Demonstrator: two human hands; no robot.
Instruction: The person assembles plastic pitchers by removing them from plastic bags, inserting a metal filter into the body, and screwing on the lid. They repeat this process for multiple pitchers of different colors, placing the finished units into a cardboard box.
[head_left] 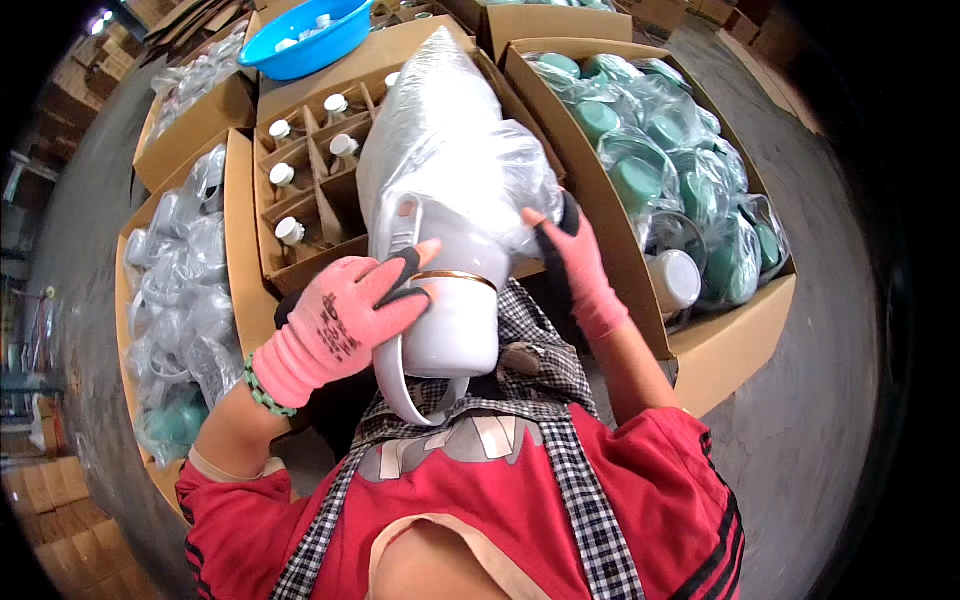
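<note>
Left hand [335,312] has its fingers clamped on a jug [455,325], right hand [578,262] pinching a bag [528,165]. Middle box's [262,215] got bottles [290,232], right box [730,345] bagged green stuff [635,183].

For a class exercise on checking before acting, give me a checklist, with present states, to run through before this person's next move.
1. Left pink-and-black gloved hand touching the glossy white, gold-banded vessel: ok.
2. Firmness of that grip: cannot tell.
3. Right pink-and-black gloved hand at the crinkled, translucent plastic bag: ok, fingertips there.
4. Vessel wholly covered by plastic: not ok, its near end is bare.
5. Visible white-capped bottles standing between brown cardboard dividers: ok.
</note>
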